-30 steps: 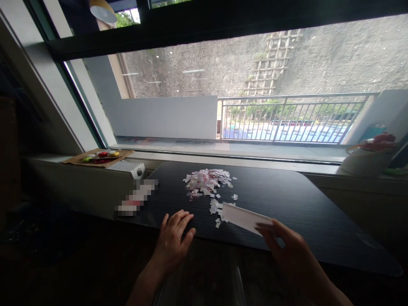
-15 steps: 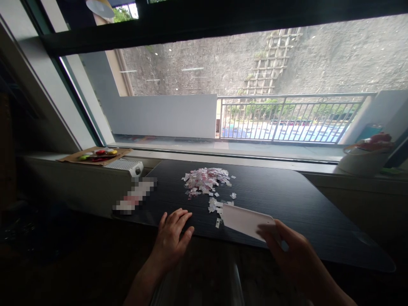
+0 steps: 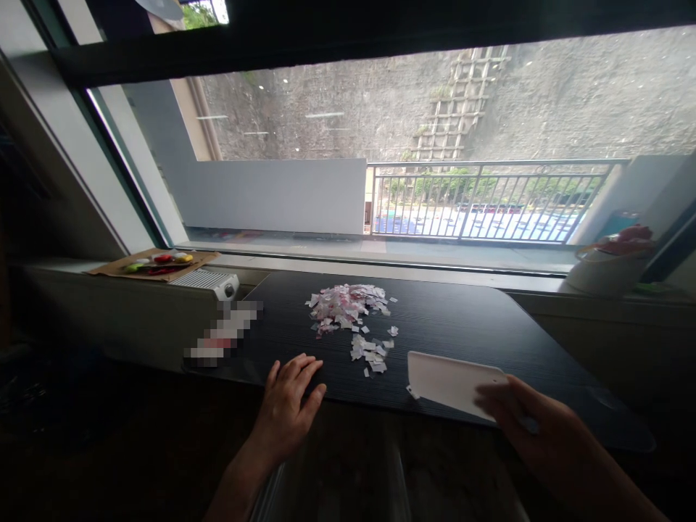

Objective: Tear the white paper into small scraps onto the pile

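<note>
The right hand (image 3: 544,417), seen in the head view, has its thumb and fingers closed on the right end of a white flat piece (image 3: 449,377), held over the near right part of the dark table (image 3: 467,319). One stray scrap (image 3: 412,392) sits right at its near left corner! The left hand (image 3: 291,402) is empty, open and palm down at the near edge, fingers loosely spread. Between the two, a little farther off, lies a small cluster of paper bits (image 3: 370,351), and beyond that the big heap (image 3: 348,304). Whether the flat piece touches the tabletop, I can't tell. For clean work here, I'd want its long edge low and level, the strokes slow and light so nothing scatters, and the left hand well clear of the loose bits.
</note>
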{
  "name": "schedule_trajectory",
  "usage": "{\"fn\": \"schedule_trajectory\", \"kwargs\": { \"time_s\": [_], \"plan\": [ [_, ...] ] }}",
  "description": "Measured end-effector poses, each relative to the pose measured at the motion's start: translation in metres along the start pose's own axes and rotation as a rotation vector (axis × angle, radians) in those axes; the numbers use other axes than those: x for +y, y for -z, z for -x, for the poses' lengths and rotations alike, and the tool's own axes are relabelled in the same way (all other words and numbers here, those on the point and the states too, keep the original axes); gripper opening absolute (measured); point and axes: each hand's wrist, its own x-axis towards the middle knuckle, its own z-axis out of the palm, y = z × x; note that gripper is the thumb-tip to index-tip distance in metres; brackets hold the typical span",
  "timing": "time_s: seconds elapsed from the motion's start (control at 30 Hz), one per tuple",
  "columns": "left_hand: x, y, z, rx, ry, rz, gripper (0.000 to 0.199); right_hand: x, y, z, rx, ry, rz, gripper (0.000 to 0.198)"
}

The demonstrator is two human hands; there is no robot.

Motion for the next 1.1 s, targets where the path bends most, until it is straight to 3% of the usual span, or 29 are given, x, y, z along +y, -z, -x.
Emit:
{"fn": "schedule_trajectory", "kwargs": {
  "time_s": [0.2, 0.37, 0.6, 0.9, 1.1],
  "plan": [
    [-0.011, -0.004, 0.000, 0.010, -0.017, -0.003, 0.036, 0.009, 0.001, -0.009, 0.057, -0.199, -0.233, 0.023],
    [-0.026, -0.011, 0.002, 0.028, -0.039, -0.031, 0.039, 0.024, -0.006, -0.016, -0.077, -0.353, -0.491, 0.025],
    [-0.034, -0.014, 0.002, 0.030, -0.051, -0.047, 0.040, 0.029, 0.000, -0.016, -0.183, -0.379, -0.606, 0.018],
    [-0.021, -0.004, 0.000, 0.006, -0.032, -0.058, 0.040, 0.020, 0.009, -0.014, -0.255, -0.473, -0.728, 0.022],
    [-0.025, 0.001, -0.004, -0.036, -0.047, -0.081, 0.043, 0.021, 0.011, -0.010, -0.203, -0.453, -0.719, 0.022]
  ]
}}
